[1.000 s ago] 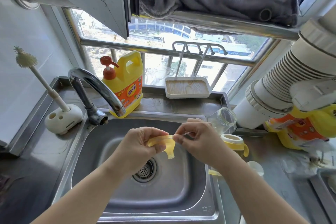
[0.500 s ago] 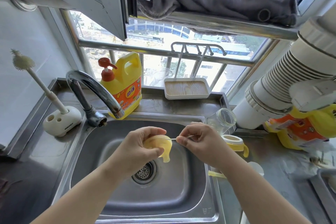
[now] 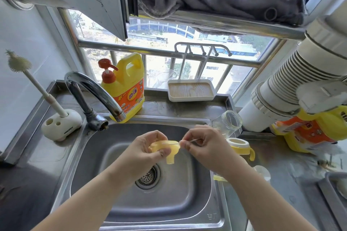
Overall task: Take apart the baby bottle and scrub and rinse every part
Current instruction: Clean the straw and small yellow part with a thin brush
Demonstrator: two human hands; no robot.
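Note:
Over the steel sink [image 3: 120, 189], my left hand [image 3: 144, 148] grips a soft yellow silicone teat [image 3: 169, 151], its spout pointing down. My right hand [image 3: 202, 144] pinches a thin wire-like tool [image 3: 189, 140] whose tip reaches into the teat's rim. The clear bottle body [image 3: 228, 123] lies on its side at the sink's back right corner. A yellow collar ring with handles [image 3: 241, 146] stands on the counter just right of my right hand. A small clear cap [image 3: 262, 172] and a yellow piece [image 3: 218, 177] lie partly hidden behind my right forearm.
The faucet [image 3: 97, 92] arches over the sink's back left. A yellow dish soap jug [image 3: 127, 88] stands behind it. A bottle brush in a white holder [image 3: 60, 124] is at the left. A white drying tray [image 3: 190, 90] sits on the sill. A white duct [image 3: 293, 84] crosses at right.
My left hand has turned the teat slightly while my right hand worked the thin tool in and out at its rim. Both hands stayed over the sink.

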